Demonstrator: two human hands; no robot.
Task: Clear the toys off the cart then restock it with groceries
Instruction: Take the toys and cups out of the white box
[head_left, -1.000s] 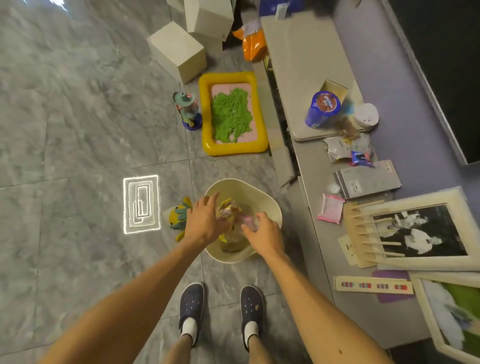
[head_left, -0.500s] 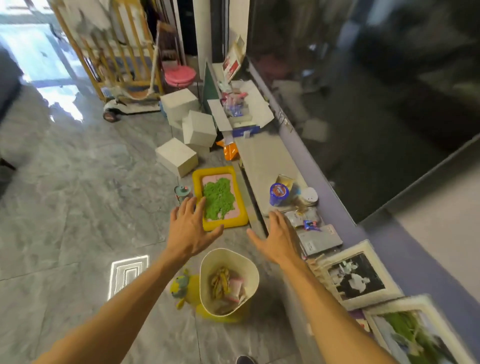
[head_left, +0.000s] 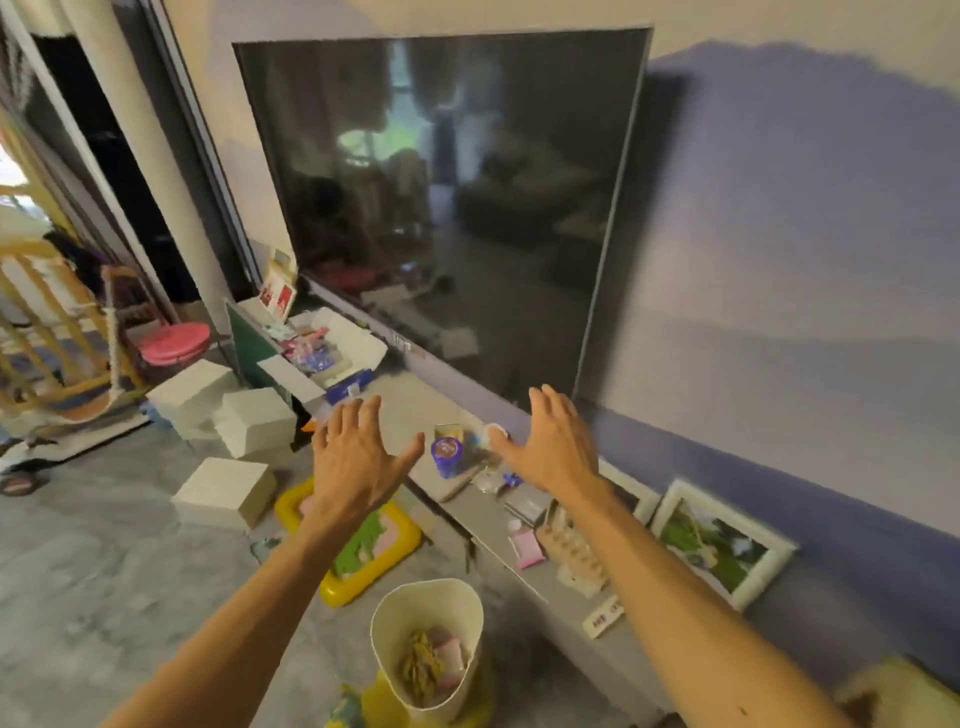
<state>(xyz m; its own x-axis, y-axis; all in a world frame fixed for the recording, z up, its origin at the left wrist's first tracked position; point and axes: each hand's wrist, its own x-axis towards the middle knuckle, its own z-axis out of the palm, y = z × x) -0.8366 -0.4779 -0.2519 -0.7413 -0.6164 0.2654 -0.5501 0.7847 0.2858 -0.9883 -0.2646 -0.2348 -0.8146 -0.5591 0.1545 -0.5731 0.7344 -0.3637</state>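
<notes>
Above the grey floor (head_left: 93, 582), left hand (head_left: 358, 462) and right hand (head_left: 558, 449) hang spread, fingers splayed, holding nothing.

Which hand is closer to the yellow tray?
Left. The left hand hangs just beyond the tray, its forearm crossing over it; the right hand is off to the right, over the ledge.

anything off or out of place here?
Mostly clutter: white boxes lie scattered on the floor, a yellow tray of green stuff sits beside the ledge, and a framed picture leans against the wall. Nothing looks spilled.
</notes>
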